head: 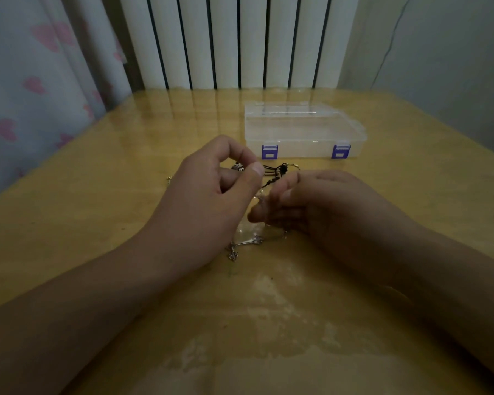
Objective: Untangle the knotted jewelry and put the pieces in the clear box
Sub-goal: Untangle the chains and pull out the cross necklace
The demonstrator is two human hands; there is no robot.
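Both hands are down over the yellow wooden counter [97, 212], working right in the middle of it. The left hand [211, 192] has its thumb and forefinger pressed together, pinching a bit of the tangled jewelry [277, 173] up near a small silvery bead [238, 167]. The right hand [314, 201] sits just beside it, fingers curled in and nipping the black cord of the same tangle from the other side. Between the two hands the knot shows as dark cord with a few gold beads, lifted just off the surface.

Below the hands, a thin silver chain [244, 243] with little flower-shaped charms trails onto the counter, partly hidden under the left palm. Whether it joins the knot I cannot tell, the light is too dim. A small gold piece [169, 178] peeks out to the left of the left hand, lying on the wood.

Just beyond the hands sits the clear box [303, 132], lid down, with two purple clasps [269, 152] facing the person. It stands close to the tangle but apart from it.

Behind the counter a white ribbed radiator [240, 41] runs along the wall, and a pale curtain [35, 81] with pink hearts hangs at the left.
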